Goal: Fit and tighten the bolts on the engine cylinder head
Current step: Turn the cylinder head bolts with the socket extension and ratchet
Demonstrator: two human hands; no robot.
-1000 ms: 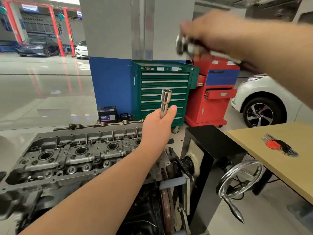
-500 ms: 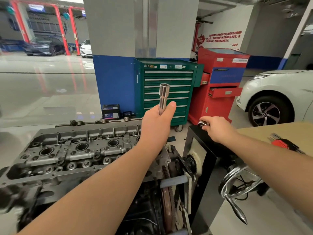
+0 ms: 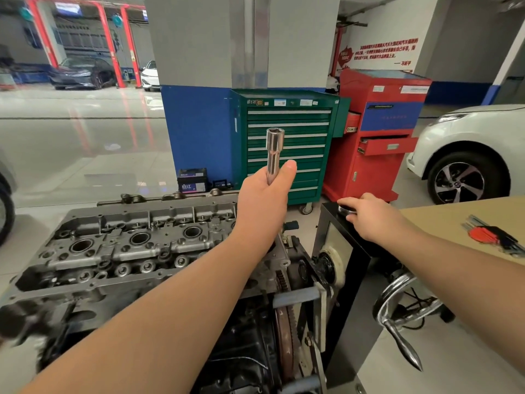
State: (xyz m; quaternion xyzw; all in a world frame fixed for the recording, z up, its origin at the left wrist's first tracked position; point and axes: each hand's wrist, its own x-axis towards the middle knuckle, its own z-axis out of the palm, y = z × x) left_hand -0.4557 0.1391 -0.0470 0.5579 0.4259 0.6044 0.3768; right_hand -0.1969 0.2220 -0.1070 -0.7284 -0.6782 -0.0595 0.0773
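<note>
The grey engine cylinder head [image 3: 119, 245] lies on its stand at lower left, with round bores and bolt holes facing up. My left hand [image 3: 264, 200] is raised above its right end and grips a long chrome socket [image 3: 274, 155], held upright with the open end at the top. My right hand [image 3: 369, 217] rests on top of the black stand box [image 3: 349, 265], its fingers over a shiny metal tool [image 3: 345, 209] lying there. Most of that tool is hidden under the hand.
A chrome handwheel [image 3: 397, 297] sticks out from the stand at lower right. A wooden table [image 3: 443, 223] on the right holds a red-and-black hex key set [image 3: 494, 236]. Behind stand a green tool cabinet [image 3: 287, 143], a red tool cart [image 3: 380, 132] and a white car [image 3: 471, 155].
My right hand came down from high up in front of me to the top of the black stand box with the shiny tool. My left hand kept the socket raised.
</note>
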